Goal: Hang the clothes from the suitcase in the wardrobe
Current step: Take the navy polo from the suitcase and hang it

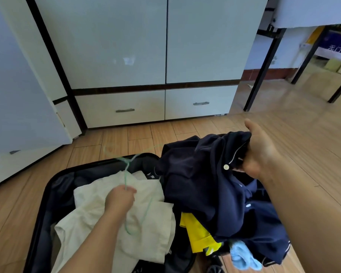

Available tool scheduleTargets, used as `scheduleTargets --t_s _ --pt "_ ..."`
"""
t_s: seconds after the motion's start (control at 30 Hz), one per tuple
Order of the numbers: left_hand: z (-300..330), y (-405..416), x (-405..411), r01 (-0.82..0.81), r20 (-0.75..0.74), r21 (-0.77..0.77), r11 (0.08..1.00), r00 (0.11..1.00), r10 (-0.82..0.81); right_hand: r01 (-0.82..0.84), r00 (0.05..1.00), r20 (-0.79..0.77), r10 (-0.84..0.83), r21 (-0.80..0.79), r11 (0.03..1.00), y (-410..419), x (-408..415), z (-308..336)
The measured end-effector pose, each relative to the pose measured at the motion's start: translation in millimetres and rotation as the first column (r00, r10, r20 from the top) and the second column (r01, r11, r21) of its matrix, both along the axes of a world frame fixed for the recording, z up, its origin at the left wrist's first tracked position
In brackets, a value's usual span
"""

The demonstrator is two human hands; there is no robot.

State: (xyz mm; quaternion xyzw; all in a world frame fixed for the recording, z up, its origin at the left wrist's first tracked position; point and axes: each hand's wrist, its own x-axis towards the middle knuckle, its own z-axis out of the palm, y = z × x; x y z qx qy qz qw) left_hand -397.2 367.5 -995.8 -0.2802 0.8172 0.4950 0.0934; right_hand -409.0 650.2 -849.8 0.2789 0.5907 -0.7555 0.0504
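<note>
Bottom of frame: black suitcase (47, 196) lies open on the wood floor (313, 146), packed with clothes. Left half holds a crumpled cream shirt (150, 229). Right half holds a yellow garment (197, 231) and a light blue cloth (242, 255) at the lower right edge, both partly under dark fabric.

Left hand (120, 199), lower centre: fingers curled tight round a thin green wire hanger (127, 170), just above the cream shirt. Hanger blurred; its hook end runs down across the shirt, its shoulders fade out toward the floor above the suitcase.

Right hand (260, 154), centre right: thumb up, fingers wrapped round a bunch of navy shirt (201, 174) near its collar, lifting it. White button and pale piping show just left of the hand. Rest of the shirt drapes down over the right half of the suitcase, covering the yellow garment's top.

Upper half of frame: white wardrobe (165, 46), both doors closed, two drawers below with metal handles. Further white panel at far left. Upper right: black-legged table (311, 12), well apart from the suitcase.
</note>
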Motion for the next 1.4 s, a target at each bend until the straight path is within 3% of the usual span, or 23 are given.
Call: scheduleTargets --t_s 0.07,0.13,0.23,0.27,0.37,0.43,0.5,0.6,0.63,0.67,0.73,0.77,0.8,0.83,0.93,1.03,1.13,1.2,1.23,1.27,1.3,1.33,1.4 --pt "40.8 8.7 -7.3 0.008 -0.215 0.098 0.995 0.977 0.013 0.071 0.997 -0.028 -0.067 0.169 0.983 2.8 -1.2 6.1" --pt "88.0 24.4 -9.5 0.181 -0.375 0.132 0.975 0.919 -0.120 0.122 0.992 -0.063 -0.110 0.224 0.967 6.0 -1.4 8.7" --pt "140.8 51.0 -7.7 0.403 -0.530 0.358 0.842 0.830 -0.172 0.043 0.995 -0.098 -0.016 0.275 0.961 -3.1 2.1 9.0" --pt "153.0 61.5 -5.4 0.463 -0.567 0.359 0.810 0.798 -0.205 -0.024 0.990 -0.126 0.058 0.253 0.967 -8.0 3.7 8.6" --pt "166.7 94.2 1.1 0.602 -0.592 0.109 0.791 0.678 -0.435 -0.310 0.932 -0.176 0.317 0.063 0.948 -22.9 6.8 6.8" --pt "159.3 114.5 5.3 0.593 -0.541 -0.140 0.793 0.625 -0.563 -0.426 0.894 -0.185 0.409 -0.063 0.903 -25.1 8.0 5.2" --pt "149.2 125.0 4.8 0.447 -0.489 -0.412 0.794 0.627 -0.607 -0.433 0.888 -0.169 0.428 0.002 0.901 -22.8 9.7 2.3" --pt "135.9 122.9 -6.0 0.315 -0.470 -0.442 0.840 0.716 -0.516 -0.266 0.925 -0.193 0.326 0.285 0.921 -4.5 11.0 -10.0" --pt "133.0 120.3 -9.4 0.321 -0.467 -0.395 0.861 0.736 -0.489 -0.188 0.926 -0.225 0.303 0.423 0.886 4.1 11.3 -13.9" --pt "131.5 117.2 -12.2 0.344 -0.481 -0.295 0.892 0.753 -0.449 -0.096 0.922 -0.246 0.299 0.603 0.792 12.0 11.9 -16.1" --pt "132.5 111.9 -15.7 0.389 -0.512 0.036 0.920 0.798 -0.317 0.067 0.934 -0.206 0.292 0.904 0.423 24.7 13.4 -25.7" --pt "134.1 110.2 -16.8 0.398 -0.503 0.187 0.898 0.824 -0.261 0.093 0.941 -0.173 0.292 0.958 0.271 28.1 14.2 -30.7" --pt "135.1 108.7 -17.0 0.409 -0.485 0.286 0.867 0.842 -0.237 0.066 0.944 -0.125 0.307 0.978 0.197 30.9 13.8 -37.5" --pt "135.6 107.5 -17.3 0.413 -0.470 0.339 0.845 0.853 -0.228 0.017 0.939 -0.080 0.336 0.982 0.186 31.7 15.0 -42.1" --pt "136.8 104.5 -20.9 0.335 -0.453 0.434 0.836 0.884 -0.119 -0.132 0.923 -0.014 0.384 0.927 0.352 41.3 15.3 -51.2" --pt "136.4 93.2 -26.6 0.260 -0.375 0.498 0.827 0.925 -0.064 -0.119 0.928 -0.101 0.359 0.832 0.543 52.9 14.4 -45.5" --pt "127.7 78.2 -30.1 0.261 -0.301 0.416 0.871 0.943 -0.140 -0.087 0.946 -0.247 0.210 0.432 0.898 55.0 13.9 -33.2" --pt "117.8 74.3 -32.5 0.253 -0.305 0.295 0.921 0.939 -0.160 -0.123 0.943 -0.289 0.167 0.163 0.979 55.4 16.1 -22.0" --pt "112.4 73.5 -34.3 0.223 -0.326 0.247 0.943 0.935 -0.136 -0.175 0.936 -0.290 0.201 0.113 0.978 57.3 17.6 -17.6" --pt "108.5 73.3 -36.1 0.177 -0.358 0.225 0.958 0.929 -0.087 -0.245 0.923 -0.266 0.277 0.148 0.958 60.5 20.0 -14.9" --pt "105.9 72.7 -38.4 0.120 -0.394 0.223 0.968 0.919 -0.023 -0.339 0.899 -0.180 0.400 0.292 0.894 64.9 22.1 -14.3" --pt "104.8 71.4 -40.7 0.057 -0.429 0.227 0.972 0.902 0.047 -0.456 0.847 -0.016 0.531 0.491 0.742 68.6 24.0 -15.1" --pt "106.0 66.8 -46.0 -0.044 -0.480 0.227 0.973 0.864 0.151 -0.557 0.775 0.321 0.544 0.753 0.349 71.7 24.9 -21.9"
